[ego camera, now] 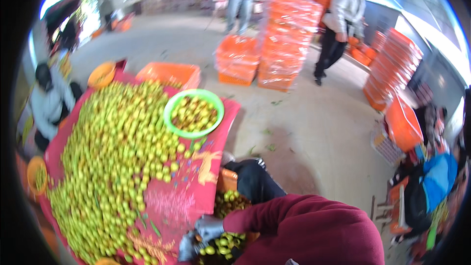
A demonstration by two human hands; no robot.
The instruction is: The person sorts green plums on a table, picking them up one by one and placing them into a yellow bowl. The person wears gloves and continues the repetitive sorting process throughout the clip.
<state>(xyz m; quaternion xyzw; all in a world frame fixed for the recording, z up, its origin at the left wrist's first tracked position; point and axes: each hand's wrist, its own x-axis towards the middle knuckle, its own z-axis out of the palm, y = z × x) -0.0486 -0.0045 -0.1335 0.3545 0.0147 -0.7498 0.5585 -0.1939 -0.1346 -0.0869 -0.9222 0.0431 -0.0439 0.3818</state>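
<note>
My right hand (209, 227), in a grey-blue glove below a maroon sleeve, is at the near edge of a red cloth (173, 198). Close beside it is my left hand (188, 246), also gloved. A small brownish thing (198, 238) shows between the hands, too blurred to tell which hand touches it. Just below and beside them is an orange crate (228, 179) with green and brown fruit (222, 246) in it. A large heap of small green fruit, seemingly jujubes (117, 147), covers much of the cloth. Farther along the cloth stands a bright green basin (220, 107) of yellowish-brown fruit.
An orange crate (165, 68) and orange bowls (102, 74) stand around the cloth. Across the heap sits a person (49, 99). Plastic-wrapped orange crates (285, 40) are stacked on the concrete floor (294, 143). One person (340, 25) walks there; another (423, 187) sits at right.
</note>
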